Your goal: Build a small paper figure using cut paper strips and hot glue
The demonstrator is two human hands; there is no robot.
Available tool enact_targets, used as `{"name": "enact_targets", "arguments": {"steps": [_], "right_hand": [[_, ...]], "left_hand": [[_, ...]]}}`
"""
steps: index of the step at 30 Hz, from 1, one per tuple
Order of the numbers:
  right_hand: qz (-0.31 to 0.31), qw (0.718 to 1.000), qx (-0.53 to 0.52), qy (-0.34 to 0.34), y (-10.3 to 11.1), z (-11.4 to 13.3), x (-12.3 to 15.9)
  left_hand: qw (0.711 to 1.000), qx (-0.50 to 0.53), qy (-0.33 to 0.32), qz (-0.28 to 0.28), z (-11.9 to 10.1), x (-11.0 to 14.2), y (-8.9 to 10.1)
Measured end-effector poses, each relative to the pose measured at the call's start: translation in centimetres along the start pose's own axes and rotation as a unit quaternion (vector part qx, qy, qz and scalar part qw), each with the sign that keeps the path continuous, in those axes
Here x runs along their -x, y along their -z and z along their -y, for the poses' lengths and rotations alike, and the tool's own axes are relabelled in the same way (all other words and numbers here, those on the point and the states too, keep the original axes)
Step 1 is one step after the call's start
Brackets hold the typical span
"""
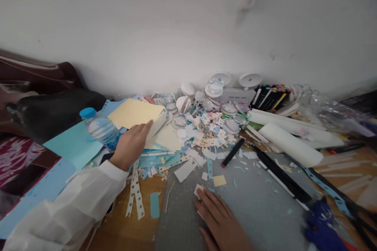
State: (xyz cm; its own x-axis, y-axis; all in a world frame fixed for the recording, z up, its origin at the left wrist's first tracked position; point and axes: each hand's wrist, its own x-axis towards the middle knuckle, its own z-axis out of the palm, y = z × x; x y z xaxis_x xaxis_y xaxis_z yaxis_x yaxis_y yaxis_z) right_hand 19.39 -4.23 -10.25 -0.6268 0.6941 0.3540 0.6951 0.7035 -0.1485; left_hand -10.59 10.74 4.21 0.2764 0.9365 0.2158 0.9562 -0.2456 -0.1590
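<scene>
My left hand (132, 144) reaches across to a pale yellow sheet of paper (136, 113) and closes at its lower right corner. By its fingertips a whitish, curled sheet (157, 124) stands up; the thumb is hidden. Flat on the grey cutting mat (250, 200) lies my right hand (219, 219), fingers stretched out and holding nothing. Its fingertips touch a small white paper piece (198, 190), partly covered by them. Just beyond are a small yellow paper square (219, 180) and a black marker with a red end (233, 153).
A water bottle (101, 127) with a blue cap stands beside my left forearm. Paper scraps (209, 129) and round white pieces heap against the wall. To the right lie a white roll (290, 144), a black pen-like tool (282, 172), a blue glue gun (321, 223) and boxed markers (269, 97).
</scene>
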Motion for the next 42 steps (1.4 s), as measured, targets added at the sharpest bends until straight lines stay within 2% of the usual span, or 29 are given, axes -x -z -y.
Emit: {"name": "enact_targets", "arguments": {"steps": [3, 5, 10, 15, 17, 20, 23, 25, 27, 31, 34, 38, 42], "right_hand": [[0.006, 1.0, -0.002, 0.001, 0.5, 0.1, -0.2], [0.009, 1.0, 0.005, 0.002, 0.7, 0.2, -0.3], [0.005, 1.0, 0.011, -0.002, 0.0, 0.2, 0.0], [-0.026, 1.0, 0.016, 0.001, -1.8, -0.3, 0.3], [-0.038, 0.999, 0.02, 0.007, -1.9, -0.4, 0.3], [-0.026, 0.999, 0.026, 0.009, -1.5, -0.4, 0.2], [-0.013, 0.999, 0.029, 0.01, -1.0, -0.3, 0.2], [-0.012, 1.0, 0.022, 0.007, -1.0, -0.3, 0.2], [-0.013, 1.0, 0.01, 0.002, -0.9, -0.3, 0.1], [-0.001, 1.0, -0.003, 0.003, -0.3, -0.2, 0.0], [0.003, 1.0, -0.007, 0.0, 0.6, 0.2, -0.2], [-0.027, 0.998, -0.03, -0.043, 2.3, 0.9, -0.4], [-0.12, 0.982, -0.098, -0.112, 5.2, 1.6, -0.8]], "left_hand": [[0.992, 0.028, -0.112, 0.053, -1.5, 0.2, -1.2], [0.982, 0.044, -0.164, 0.083, -2.3, 0.2, -2.1], [0.978, 0.068, -0.171, 0.094, -2.2, -0.1, -2.9], [0.965, 0.121, -0.21, 0.099, -1.3, 0.2, -0.9], [0.976, 0.119, -0.165, 0.074, -1.2, -0.2, -0.3], [0.996, 0.076, -0.032, 0.024, -1.0, -1.7, -0.4], [0.997, 0.039, 0.058, 0.035, -0.1, -3.2, -1.1], [0.995, 0.027, 0.074, 0.064, 0.7, -3.6, -1.0], [0.993, 0.012, 0.089, 0.07, 1.5, -3.7, -0.4], [0.99, -0.031, 0.135, 0.007, 2.3, -3.5, 1.6], [0.986, -0.062, 0.148, -0.032, 1.9, -3.4, 2.1], [0.984, -0.095, 0.147, -0.031, 0.3, -2.5, 1.3], [0.987, -0.107, 0.12, 0.021, -0.7, -1.2, -0.4]]}}
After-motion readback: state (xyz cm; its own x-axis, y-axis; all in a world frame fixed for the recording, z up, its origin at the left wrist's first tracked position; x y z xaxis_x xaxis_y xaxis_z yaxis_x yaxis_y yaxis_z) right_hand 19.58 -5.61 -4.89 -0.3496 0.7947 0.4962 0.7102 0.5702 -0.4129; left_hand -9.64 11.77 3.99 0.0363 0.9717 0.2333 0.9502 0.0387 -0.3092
